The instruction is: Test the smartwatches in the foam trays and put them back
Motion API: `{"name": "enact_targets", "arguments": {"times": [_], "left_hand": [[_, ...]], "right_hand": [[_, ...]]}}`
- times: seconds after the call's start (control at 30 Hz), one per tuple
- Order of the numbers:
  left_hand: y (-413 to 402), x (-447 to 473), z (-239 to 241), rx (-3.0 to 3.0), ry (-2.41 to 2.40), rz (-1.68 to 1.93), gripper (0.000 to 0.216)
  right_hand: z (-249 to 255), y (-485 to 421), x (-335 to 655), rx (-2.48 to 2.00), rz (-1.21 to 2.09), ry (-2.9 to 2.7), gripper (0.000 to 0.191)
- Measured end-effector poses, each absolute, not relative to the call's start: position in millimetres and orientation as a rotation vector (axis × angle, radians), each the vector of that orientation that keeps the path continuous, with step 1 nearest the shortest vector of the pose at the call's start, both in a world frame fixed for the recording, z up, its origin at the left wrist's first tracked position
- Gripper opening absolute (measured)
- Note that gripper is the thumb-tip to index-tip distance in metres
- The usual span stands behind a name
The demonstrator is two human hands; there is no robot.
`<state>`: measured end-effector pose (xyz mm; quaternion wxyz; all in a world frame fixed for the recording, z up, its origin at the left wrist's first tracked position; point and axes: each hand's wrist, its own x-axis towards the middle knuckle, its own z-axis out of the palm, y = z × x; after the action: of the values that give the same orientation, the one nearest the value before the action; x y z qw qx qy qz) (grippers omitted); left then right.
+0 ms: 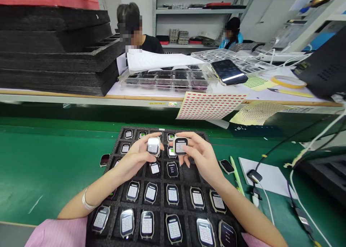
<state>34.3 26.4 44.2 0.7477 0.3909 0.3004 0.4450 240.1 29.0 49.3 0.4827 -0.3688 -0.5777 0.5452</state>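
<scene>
My left hand (140, 151) grips a smartwatch body (154, 146) without a strap, its screen lit white. A second smartwatch (180, 145) is pinched in my right hand (198, 151), thumb at its screen edge; a pale grid shows on the display. Both are held side by side above a black foam tray (159, 214). Several more watch bodies sit in the tray's square pockets, such as one watch (172, 194) with a lit grid screen. My forearms cover parts of the tray's sides.
One watch (105, 160) lies left of the tray, another (226, 166) right beside a green pen (236, 175). Further right are a white pad (266, 175) and cables (300, 211). A shelf behind holds stacked foam trays (54, 59) and a phone (229, 71). Two people sit beyond.
</scene>
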Motion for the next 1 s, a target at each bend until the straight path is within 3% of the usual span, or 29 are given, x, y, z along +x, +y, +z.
{"name": "enact_targets", "arguments": {"times": [0.33, 0.53, 0.77, 0.9, 1.0], "left_hand": [[20.0, 41.8, 42.2, 0.987, 0.646, 1.108, 0.033], [22.5, 41.7, 37.4, 1.046, 0.639, 1.125, 0.033], [13.7, 39.9, 45.5, 0.945, 0.526, 1.041, 0.055], [8.0, 38.6, 48.2, 0.981, 0.533, 1.038, 0.052], [4.6, 38.7, 49.5, 1.009, 0.556, 1.027, 0.046]], "right_hand": [[53.0, 24.4, 239.8, -1.001, 1.166, -1.429, 0.021], [53.7, 21.1, 240.4, -0.937, 1.238, -1.443, 0.024], [55.1, 22.1, 238.5, -0.970, 1.187, -1.418, 0.025], [64.7, 7.5, 237.6, -0.947, 1.213, -1.399, 0.021], [81.0, -27.5, 243.1, -0.789, 1.442, -1.425, 0.042]]}}
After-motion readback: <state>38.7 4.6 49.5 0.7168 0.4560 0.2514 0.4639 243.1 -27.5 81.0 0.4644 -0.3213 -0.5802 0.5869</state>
